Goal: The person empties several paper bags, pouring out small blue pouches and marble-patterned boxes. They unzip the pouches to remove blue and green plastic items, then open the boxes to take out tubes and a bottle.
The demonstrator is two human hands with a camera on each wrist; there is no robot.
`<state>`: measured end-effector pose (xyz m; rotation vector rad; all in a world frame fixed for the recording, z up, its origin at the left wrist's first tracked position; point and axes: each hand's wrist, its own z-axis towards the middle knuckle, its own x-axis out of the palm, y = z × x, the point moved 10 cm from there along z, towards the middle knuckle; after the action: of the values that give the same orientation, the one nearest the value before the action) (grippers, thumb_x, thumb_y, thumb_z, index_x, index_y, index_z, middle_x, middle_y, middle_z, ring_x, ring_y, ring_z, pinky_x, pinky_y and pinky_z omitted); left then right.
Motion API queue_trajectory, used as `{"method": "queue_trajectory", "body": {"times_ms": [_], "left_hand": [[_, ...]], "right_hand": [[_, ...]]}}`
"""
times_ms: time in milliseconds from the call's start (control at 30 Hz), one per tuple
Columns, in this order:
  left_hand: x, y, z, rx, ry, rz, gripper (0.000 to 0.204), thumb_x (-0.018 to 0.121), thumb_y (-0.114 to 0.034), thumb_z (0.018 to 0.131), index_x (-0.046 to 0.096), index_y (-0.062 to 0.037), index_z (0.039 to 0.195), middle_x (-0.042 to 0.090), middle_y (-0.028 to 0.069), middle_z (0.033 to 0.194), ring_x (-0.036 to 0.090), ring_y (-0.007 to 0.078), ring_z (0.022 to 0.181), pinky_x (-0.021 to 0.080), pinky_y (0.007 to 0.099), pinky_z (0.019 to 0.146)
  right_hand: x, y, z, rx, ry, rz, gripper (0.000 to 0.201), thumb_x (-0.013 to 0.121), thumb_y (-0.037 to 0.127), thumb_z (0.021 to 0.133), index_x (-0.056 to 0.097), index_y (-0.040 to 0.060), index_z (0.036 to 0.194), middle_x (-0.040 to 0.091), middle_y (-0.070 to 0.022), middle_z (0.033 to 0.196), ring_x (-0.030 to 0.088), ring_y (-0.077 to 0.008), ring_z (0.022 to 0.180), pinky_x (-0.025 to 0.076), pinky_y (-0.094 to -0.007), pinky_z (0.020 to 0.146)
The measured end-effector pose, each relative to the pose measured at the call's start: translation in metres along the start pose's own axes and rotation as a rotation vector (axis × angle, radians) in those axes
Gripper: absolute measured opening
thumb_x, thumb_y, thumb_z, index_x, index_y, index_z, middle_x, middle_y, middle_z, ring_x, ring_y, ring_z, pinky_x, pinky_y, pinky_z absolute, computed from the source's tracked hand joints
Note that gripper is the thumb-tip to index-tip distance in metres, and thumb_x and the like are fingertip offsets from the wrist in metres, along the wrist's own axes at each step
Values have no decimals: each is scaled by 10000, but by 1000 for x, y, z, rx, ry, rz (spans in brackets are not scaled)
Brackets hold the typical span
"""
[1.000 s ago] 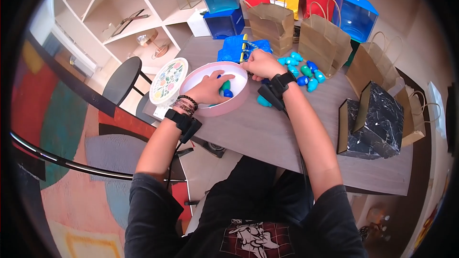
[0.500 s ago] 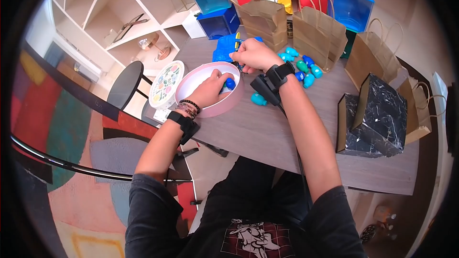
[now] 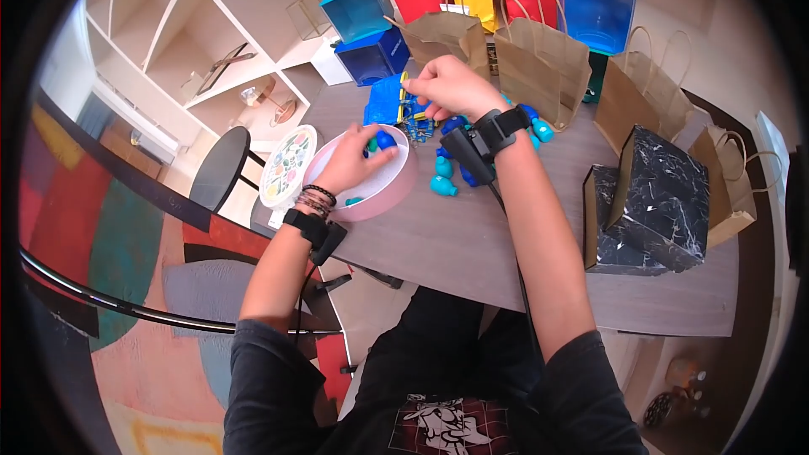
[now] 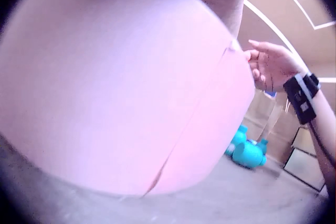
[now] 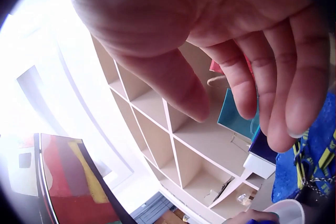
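Note:
My left hand [image 3: 344, 160] reaches into a round pink box [image 3: 403, 175] and holds a blue bottle-shaped piece [image 3: 386, 140] between thumb and fingers, with a green piece [image 3: 372, 145] beside it. Another green piece [image 3: 353, 201] lies low in the box. The box wall [image 4: 126, 92] hides that hand's fingers in the left wrist view. My right hand [image 3: 455, 88] hovers over a blue pouch [image 3: 383, 101] and a heap of blue and yellow lanyards [image 3: 419, 129]. Its thumb and loosely bent fingers [image 5: 244, 92] hold nothing.
Turquoise bottle-shaped pieces [image 3: 443, 184] and blue ones lie under my right forearm. A flower-patterned lid [image 3: 289, 166] leans left of the box. Brown paper bags [image 3: 543, 67] line the back, black marbled boxes [image 3: 659, 198] stand right, and blue clear-fronted boxes [image 3: 371, 57] stand behind.
My left hand has come up slightly inside the box with the blue piece. The right hand has loosened its fingers over the pouch and lanyards. The head view has shifted a little.

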<state>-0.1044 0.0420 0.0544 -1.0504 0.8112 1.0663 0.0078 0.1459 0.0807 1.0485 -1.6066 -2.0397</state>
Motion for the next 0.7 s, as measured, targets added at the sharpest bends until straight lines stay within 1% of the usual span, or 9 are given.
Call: {"method": "queue_trajectory", "body": {"times_ms": [67, 133, 200, 267, 333, 400, 433, 533, 700], "left_hand": [[-13, -8, 10, -89, -4, -7, 408, 674, -343, 773, 573, -67, 1057, 505, 173, 873, 530, 284, 807, 441, 356, 714], [-25, -33, 22, 36, -111, -82, 422, 688, -349, 759, 572, -53, 1037, 497, 159, 848, 515, 278, 774, 435, 349, 705], [-16, -52, 33, 90, -108, -95, 427, 702, -343, 744, 575, -52, 1029, 486, 162, 847, 510, 285, 764, 434, 350, 705], [8, -82, 43, 225, 9, -120, 400, 696, -239, 744, 559, -57, 1073, 477, 136, 883, 484, 271, 871, 405, 341, 746], [34, -86, 55, 157, 102, -125, 416, 702, -208, 716, 559, -49, 1073, 493, 150, 966, 468, 286, 924, 399, 356, 799], [55, -97, 64, 301, 59, -184, 449, 707, -195, 697, 551, -48, 1092, 501, 172, 1054, 466, 298, 970, 400, 368, 840], [72, -94, 70, 310, 124, -152, 495, 714, -250, 672, 566, -78, 1113, 403, 244, 1224, 511, 337, 961, 436, 367, 888], [70, -106, 67, 306, 93, -63, 411, 706, -185, 689, 570, -54, 1054, 486, 169, 1120, 422, 317, 1108, 377, 401, 904], [16, -101, 48, 281, -93, 25, 343, 693, -185, 720, 575, -52, 1014, 500, 146, 1072, 469, 317, 1052, 411, 388, 861]], "right_hand": [[-13, 4, -5, -4, -47, 66, 326, 634, 311, 805, 567, -7, 834, 602, -69, 741, 599, -112, 579, 487, -231, 483], [-19, 3, -8, 12, -39, 46, 329, 628, 311, 808, 567, -8, 864, 605, -71, 758, 601, -111, 597, 487, -228, 494], [-31, 7, -13, -16, -97, 86, 322, 626, 308, 809, 568, -3, 867, 604, -67, 751, 599, -109, 602, 487, -228, 492], [-36, 8, -15, -5, -124, 59, 320, 623, 308, 811, 568, -3, 865, 604, -66, 749, 598, -108, 607, 488, -226, 500], [-37, 7, -14, -1, -102, 44, 317, 619, 307, 813, 566, -3, 859, 602, -65, 749, 595, -108, 602, 489, -224, 506], [-41, 5, -17, -8, -108, 26, 314, 613, 305, 818, 562, -3, 850, 599, -67, 749, 594, -110, 601, 488, -226, 518], [-43, 3, -17, 5, -117, 26, 312, 613, 304, 819, 560, -2, 845, 598, -68, 748, 592, -111, 600, 486, -228, 519], [-51, 0, -19, 3, -136, 44, 314, 613, 310, 820, 560, 2, 838, 597, -68, 746, 587, -110, 597, 481, -229, 517], [-53, 8, -22, -48, -139, 152, 320, 611, 333, 825, 565, 17, 834, 600, -62, 737, 581, -103, 596, 473, -220, 513]]}}
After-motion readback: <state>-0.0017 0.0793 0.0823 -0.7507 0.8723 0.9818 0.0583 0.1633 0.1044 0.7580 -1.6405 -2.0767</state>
